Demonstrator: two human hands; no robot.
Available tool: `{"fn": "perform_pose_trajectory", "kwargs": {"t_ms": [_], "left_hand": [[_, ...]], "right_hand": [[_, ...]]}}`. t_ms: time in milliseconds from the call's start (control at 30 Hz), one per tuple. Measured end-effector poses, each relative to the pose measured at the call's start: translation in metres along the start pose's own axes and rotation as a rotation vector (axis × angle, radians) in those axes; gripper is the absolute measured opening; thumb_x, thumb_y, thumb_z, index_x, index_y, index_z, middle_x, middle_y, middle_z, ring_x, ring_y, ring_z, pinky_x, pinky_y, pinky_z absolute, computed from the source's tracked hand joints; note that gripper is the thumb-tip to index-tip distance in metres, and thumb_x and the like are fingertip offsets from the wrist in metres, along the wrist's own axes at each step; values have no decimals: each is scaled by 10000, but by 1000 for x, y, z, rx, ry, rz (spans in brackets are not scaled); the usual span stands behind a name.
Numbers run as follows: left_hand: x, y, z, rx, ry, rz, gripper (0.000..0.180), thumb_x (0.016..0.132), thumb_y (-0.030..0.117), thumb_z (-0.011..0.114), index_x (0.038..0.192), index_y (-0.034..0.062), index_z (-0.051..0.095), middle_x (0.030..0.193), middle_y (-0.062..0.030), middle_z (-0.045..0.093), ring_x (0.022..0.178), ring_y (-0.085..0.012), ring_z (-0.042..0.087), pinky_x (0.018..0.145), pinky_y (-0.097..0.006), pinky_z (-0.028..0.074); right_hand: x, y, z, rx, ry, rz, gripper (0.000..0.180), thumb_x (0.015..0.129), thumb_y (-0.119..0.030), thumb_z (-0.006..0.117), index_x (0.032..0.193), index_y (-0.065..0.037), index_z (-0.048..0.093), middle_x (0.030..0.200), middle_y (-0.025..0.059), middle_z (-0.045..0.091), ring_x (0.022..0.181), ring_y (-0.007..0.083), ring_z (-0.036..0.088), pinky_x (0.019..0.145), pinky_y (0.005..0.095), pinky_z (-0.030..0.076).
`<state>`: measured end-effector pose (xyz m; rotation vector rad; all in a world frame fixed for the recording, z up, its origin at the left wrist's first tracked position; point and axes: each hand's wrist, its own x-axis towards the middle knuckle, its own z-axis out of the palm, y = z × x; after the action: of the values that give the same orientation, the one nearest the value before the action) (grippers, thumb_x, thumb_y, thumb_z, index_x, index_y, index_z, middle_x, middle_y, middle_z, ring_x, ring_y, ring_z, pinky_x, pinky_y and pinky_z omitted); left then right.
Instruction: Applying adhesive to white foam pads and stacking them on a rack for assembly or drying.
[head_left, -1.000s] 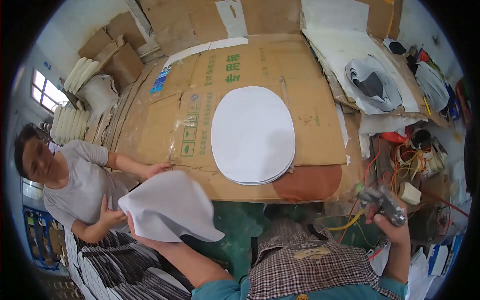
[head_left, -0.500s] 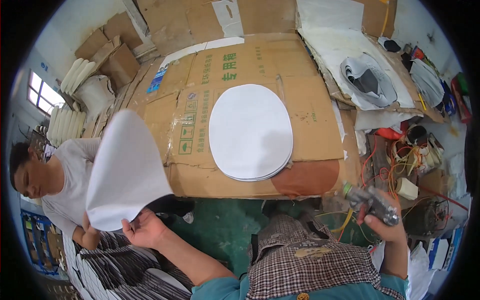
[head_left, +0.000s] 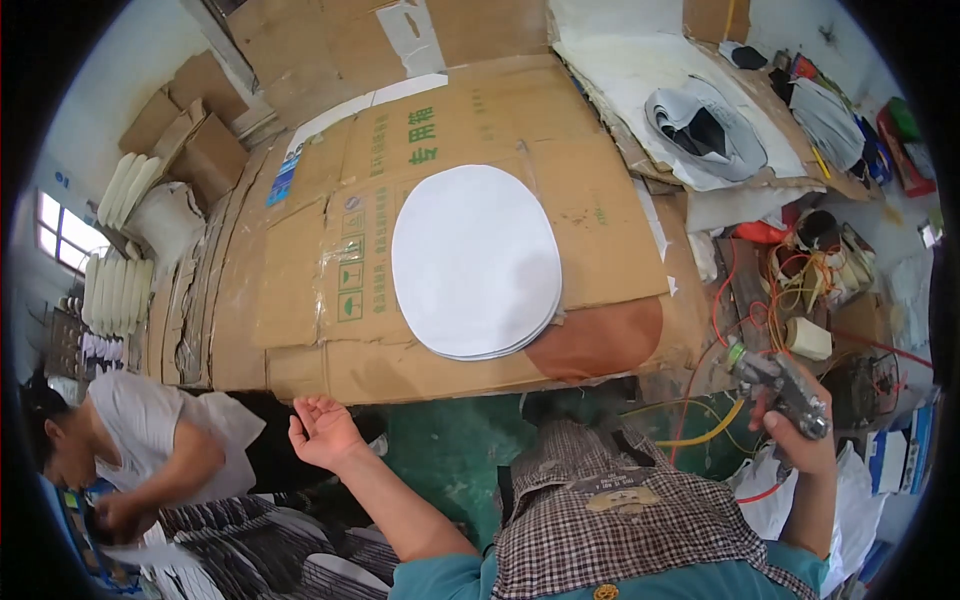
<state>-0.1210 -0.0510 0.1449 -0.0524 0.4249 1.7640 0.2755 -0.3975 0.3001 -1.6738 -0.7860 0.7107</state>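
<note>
Currently, the right hand (head_left: 803, 447) grips a spray gun (head_left: 775, 378), fingers wrapped round it, while the left hand (head_left: 327, 432) is empty, palm up, fingers loosely curled. Beyond, stacked white oval sheets (head_left: 478, 260) lie on the cardboard-covered table (head_left: 610, 235); work seems between steps, and spraying would call for swinging the gun inward.

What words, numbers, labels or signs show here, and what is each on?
I won't copy wording, just place it:
Cardboard sheet: large green characters; smaller green lines beside them, harder to read.
Same sheet, left part: boxed green symbols, one like an umbrella.
Blue printed patch near its far-left corner: too small to read.
Checked apron: small print, unclear.
Blue-and-white boxes, right: any print too small.
White oval stack: none visible.
</note>
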Motion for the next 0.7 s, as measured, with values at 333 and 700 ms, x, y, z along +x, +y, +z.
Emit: {"fn": "perform_pose_trajectory", "kwargs": {"t_ms": [333, 700], "left_hand": [[20, -45, -47, 194, 95, -107, 190, 799, 127, 492, 867, -17, 595, 750, -90, 596, 665, -221, 541, 571, -304, 449], [29, -69, -97, 371, 206, -200, 118, 791, 87, 514, 764, -15, 566, 698, -95, 572, 652, -225, 555, 581, -306, 476]], "right_hand": [[-3, 13, -8, -98, -331, -91, 523, 708, -86, 687, 1178, 40, 496, 822, 101, 628, 698, 152, 625, 611, 268, 492], [-1, 22, -35, -108, -258, -83, 526, 697, -115, 693, 1169, 20, 508, 717, 82, 626, 634, 150, 622, 592, 264, 488]]}}
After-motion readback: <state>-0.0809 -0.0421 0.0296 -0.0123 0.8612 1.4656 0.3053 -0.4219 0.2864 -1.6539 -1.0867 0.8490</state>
